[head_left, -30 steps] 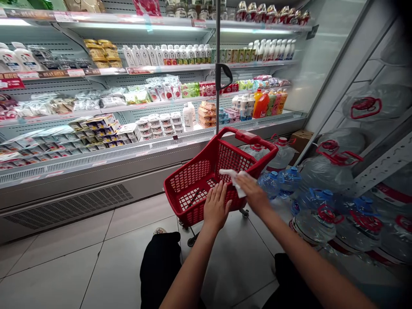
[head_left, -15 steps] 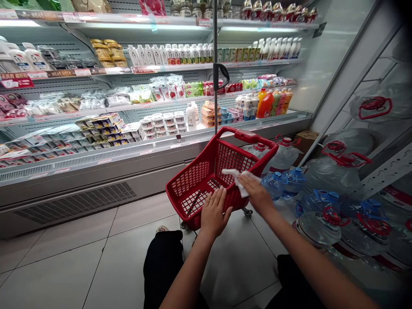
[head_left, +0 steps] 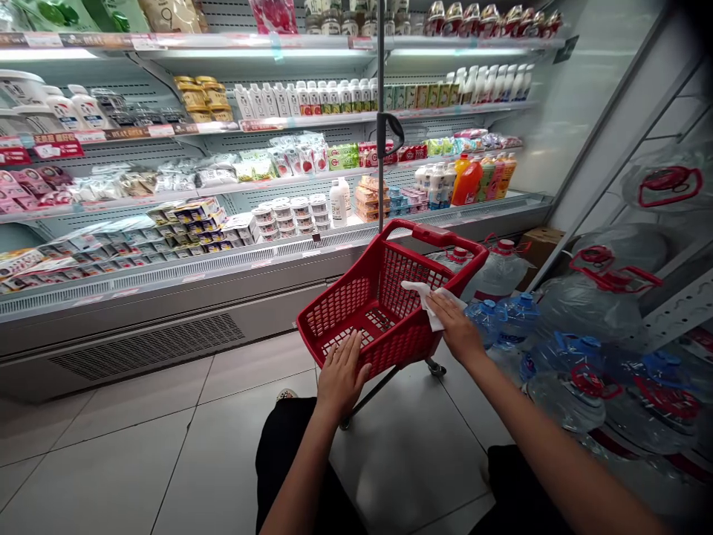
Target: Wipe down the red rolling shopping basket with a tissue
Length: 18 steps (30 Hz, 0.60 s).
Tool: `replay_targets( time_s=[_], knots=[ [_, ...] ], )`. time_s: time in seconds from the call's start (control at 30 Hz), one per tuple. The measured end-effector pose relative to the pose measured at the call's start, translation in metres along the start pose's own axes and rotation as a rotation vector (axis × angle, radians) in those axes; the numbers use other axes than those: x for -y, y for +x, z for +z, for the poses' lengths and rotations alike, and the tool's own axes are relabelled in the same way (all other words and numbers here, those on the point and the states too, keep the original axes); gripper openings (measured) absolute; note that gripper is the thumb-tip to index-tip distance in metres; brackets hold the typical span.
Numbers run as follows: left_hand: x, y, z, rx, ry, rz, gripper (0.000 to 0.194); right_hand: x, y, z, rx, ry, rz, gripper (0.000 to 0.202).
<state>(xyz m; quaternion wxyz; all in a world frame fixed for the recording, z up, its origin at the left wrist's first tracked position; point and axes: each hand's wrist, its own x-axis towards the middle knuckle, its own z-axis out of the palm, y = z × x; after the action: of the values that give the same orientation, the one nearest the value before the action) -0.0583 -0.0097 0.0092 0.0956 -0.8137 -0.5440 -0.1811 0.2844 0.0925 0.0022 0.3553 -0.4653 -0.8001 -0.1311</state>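
Observation:
A small red plastic shopping cart (head_left: 342, 301) with grid walls stands on the tiled floor in front of me. My left hand (head_left: 341, 375) lies at its near left rim, fingers stretched out and holding nothing. On the right, my right hand (head_left: 454, 323) presses a white cloth or wipe (head_left: 433, 306) over the cart's near side rim, close to the handle (head_left: 431, 235). Part of the cloth hangs over the rim, and its underside is hidden by my fingers. A tall grey pole with a hooked grip (head_left: 388, 134) rises behind the cart.
An open refrigerated display (head_left: 167, 271) with several shelves of dairy and drinks runs across the back. Large water jugs (head_left: 579, 386) with red and blue caps crowd the right side. A cardboard box (head_left: 543, 241) sits behind them. My knees flank the cart's near side.
My left hand has slid left along the near rim toward the cart's front corner. The right hand stays on the rim with the cloth. The whole view has shifted slightly.

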Motion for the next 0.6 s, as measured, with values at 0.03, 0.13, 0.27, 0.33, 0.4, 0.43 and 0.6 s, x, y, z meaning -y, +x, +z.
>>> replay_targets(
  time_s=[0.03,0.13,0.27,0.33,0.4,0.43,0.6],
  knots=[
    [-0.001,0.0,0.001,-0.006,-0.005,-0.004,0.069,0.002,0.0,0.004,0.002,0.02,0.014,0.078],
    [-0.007,0.005,0.003,-0.026,-0.017,-0.014,0.071,0.008,0.004,0.013,0.016,0.059,0.042,0.082],
    [-0.016,0.012,0.01,-0.055,-0.006,-0.038,0.071,0.036,0.003,0.025,0.038,0.107,0.003,0.08],
    [-0.021,0.014,0.014,-0.074,0.007,-0.053,0.072,0.065,-0.005,0.032,0.062,0.148,-0.053,0.08],
    [-0.026,0.015,0.016,-0.084,0.011,-0.051,0.073,0.095,-0.014,0.037,0.097,0.195,-0.119,0.078],
    [-0.028,0.016,0.016,-0.083,0.008,-0.043,0.073,0.105,-0.018,0.039,0.117,0.215,-0.152,0.076],
    [-0.017,0.01,0.009,-0.034,-0.039,0.041,0.07,0.086,-0.011,0.031,0.148,0.205,-0.194,0.071]
  ],
)
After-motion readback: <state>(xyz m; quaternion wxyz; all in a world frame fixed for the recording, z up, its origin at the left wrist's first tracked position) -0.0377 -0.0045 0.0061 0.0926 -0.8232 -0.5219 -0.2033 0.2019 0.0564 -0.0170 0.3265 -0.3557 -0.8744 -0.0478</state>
